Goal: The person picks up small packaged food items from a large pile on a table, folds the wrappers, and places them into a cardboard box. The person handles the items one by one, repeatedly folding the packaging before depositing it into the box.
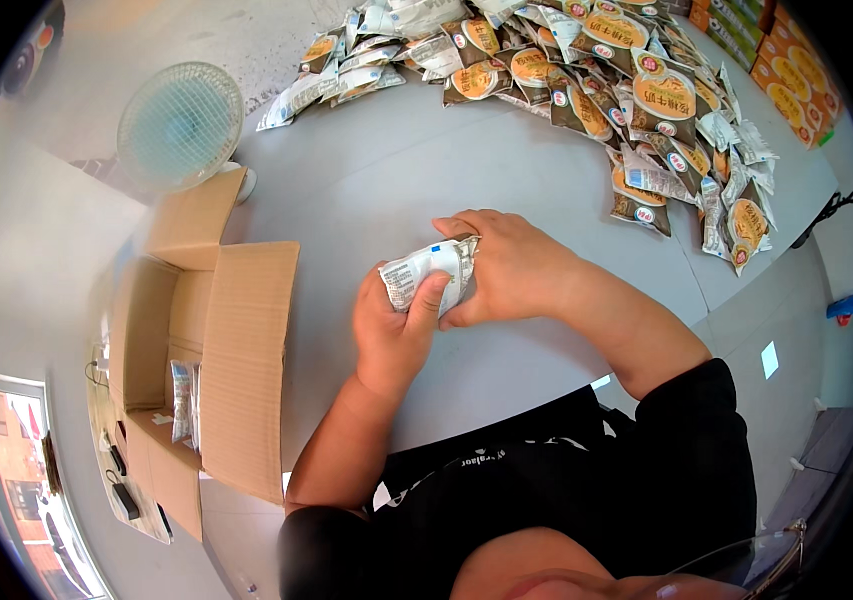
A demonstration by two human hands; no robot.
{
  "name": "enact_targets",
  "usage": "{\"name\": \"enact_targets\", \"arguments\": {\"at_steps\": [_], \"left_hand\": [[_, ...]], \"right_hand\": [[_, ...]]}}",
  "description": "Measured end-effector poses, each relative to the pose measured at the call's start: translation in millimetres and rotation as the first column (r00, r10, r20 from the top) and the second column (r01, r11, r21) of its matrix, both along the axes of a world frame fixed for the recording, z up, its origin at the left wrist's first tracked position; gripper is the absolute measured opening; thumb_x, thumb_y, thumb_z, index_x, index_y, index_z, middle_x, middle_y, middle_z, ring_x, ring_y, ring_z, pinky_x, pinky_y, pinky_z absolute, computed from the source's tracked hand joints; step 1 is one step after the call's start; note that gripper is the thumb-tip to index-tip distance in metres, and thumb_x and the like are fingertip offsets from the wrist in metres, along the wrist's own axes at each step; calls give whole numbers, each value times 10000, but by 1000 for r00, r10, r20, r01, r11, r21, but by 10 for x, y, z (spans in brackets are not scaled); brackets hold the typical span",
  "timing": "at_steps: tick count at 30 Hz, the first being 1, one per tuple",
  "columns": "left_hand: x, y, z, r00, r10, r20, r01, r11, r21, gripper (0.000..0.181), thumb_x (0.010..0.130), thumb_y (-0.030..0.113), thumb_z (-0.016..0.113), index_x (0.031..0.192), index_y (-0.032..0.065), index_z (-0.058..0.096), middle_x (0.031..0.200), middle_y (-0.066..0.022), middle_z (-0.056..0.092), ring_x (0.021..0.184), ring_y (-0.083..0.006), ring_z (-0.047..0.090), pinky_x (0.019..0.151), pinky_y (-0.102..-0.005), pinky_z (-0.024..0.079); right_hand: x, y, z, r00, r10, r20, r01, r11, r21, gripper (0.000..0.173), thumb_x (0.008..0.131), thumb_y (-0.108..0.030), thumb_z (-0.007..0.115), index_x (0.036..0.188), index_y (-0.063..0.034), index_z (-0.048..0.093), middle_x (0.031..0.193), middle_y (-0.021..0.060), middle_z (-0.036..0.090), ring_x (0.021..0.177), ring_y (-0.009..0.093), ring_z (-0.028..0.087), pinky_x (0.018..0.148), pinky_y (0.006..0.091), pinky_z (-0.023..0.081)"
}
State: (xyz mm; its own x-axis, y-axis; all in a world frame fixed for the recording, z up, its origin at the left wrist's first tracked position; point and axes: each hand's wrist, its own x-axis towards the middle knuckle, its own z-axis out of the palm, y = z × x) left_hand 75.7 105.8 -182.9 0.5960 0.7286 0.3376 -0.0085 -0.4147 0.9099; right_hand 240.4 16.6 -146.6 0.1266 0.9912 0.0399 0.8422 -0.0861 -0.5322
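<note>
In front of my chest, above the grey table (336, 195), a white-backed drink pouch (420, 264) with small print sits between my hands. My left hand (395, 330) grips its left end, thumb pressed across the printed face. Around the crimped right end curl the fingers and thumb of my right hand (520, 266). Whether another pouch lies beneath it is hidden. To the left stands an open cardboard box (246, 367), flaps folded outward. A few white pouches (181, 401) rest upright inside at its near end.
A large heap of brown-and-white pouches (659, 97) spreads across the far and right side of the table. Behind the box stands a round fan (180, 126). Orange printed cartons (794, 75) are stacked at the far right. A side surface holds a black adapter (124, 501).
</note>
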Motion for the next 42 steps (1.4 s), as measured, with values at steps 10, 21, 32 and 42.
{"name": "enact_targets", "arguments": {"at_steps": [10,21,32,42], "left_hand": [[59,-122,45,1000,-7,-3,8,996,87,291,901,240,713,959,-34,637,882,-108,618,783,-200,612,678,-319,505],[82,-2,205,951,117,287,22,898,-439,289,982,275,598,1101,17,544,1038,-47,629,902,-124,606,771,-278,508],[56,72,161,920,167,354,89,792,-604,302,992,268,573,1180,38,517,1063,-47,635,933,-122,617,812,-298,525],[21,37,184,945,-38,326,195,864,-465,276,971,260,616,1097,15,608,1002,-39,664,878,-92,608,768,-256,510]], "right_hand": [[-54,-33,-127,904,43,426,-34,999,-30,833,765,-392,713,1424,12,404,1195,112,589,1046,267,567,840,390,431],[-233,-49,-188,847,-25,531,-35,994,103,550,821,-95,555,1339,80,492,971,108,619,900,231,580,774,375,433],[-228,3,-259,851,-12,525,-69,989,135,578,795,-114,603,1329,82,497,974,101,615,911,231,580,772,372,428],[-322,-9,-219,785,102,611,-115,993,-18,415,813,-106,570,1200,43,592,999,110,618,919,235,560,786,372,412]]}}
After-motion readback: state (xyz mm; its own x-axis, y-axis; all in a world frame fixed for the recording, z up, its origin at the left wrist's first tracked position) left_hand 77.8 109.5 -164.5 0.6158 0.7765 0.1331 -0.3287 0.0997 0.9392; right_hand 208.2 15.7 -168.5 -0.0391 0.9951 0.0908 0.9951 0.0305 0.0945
